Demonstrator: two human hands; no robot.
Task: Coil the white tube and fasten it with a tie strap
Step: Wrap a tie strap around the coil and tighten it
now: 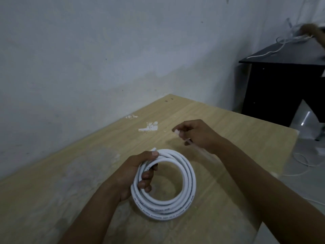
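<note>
The white tube is already wound into a flat round coil of about 3 or 4 turns, and it lies on the wooden tabletop, near the front edge. The left hand is closed around the left side of the coil: the thumb presses on top and the fingers come up through the middle hole. I think this grip is there to pinch all turns together, because a stiff tube like this wants to spring open when nobody holds it. A short free end seems to stick out just beyond the thumb, pointing away from the person, but it is small and I am not sure.

The right hand is above the tabletop, behind and to the right of the coil and not touching it. It is closed on a thin pale strip, most likely the tie strap. The strap is blurred; its long axis seems to run from upper left to lower right through the fingers, with 1 end toward the wall.

The coil has no real long axis; its ring is nearly flat on the tabletop, the hole facing up. In my judgement the coiling is done and the fastening is not yet begun. The strap probably must go around the bundle near the left thumb.
</note>
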